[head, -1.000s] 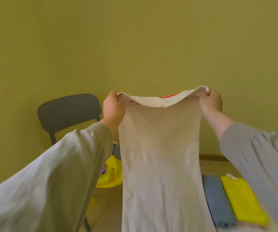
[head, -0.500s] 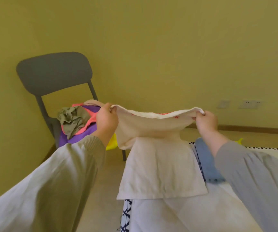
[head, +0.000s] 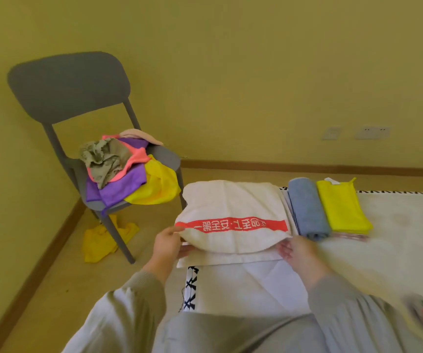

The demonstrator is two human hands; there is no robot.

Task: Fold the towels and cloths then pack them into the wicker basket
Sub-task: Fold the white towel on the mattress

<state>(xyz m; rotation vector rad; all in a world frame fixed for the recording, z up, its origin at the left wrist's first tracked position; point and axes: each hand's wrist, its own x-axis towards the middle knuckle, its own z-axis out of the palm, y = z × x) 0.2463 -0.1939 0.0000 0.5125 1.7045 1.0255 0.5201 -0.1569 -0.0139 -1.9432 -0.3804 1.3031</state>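
At left, a grey chair (head: 70, 85) carries an unfolded cloth pile (head: 126, 174), with a yellow rag (head: 103, 240) on the floor beneath it. The left hand (head: 165, 247) closes its grip on the near left corner of the white towel (head: 233, 200), thumb on top; the towel lies folded over on the white sheet (head: 243, 286), red band up. The right hand (head: 295, 253) touches the towel's near right edge with straight fingers, grip open; to its right a folded blue towel (head: 307, 210) and a folded yellow cloth (head: 342, 207) lie side by side.

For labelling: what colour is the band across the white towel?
Red band on the towel, white characters; head view.
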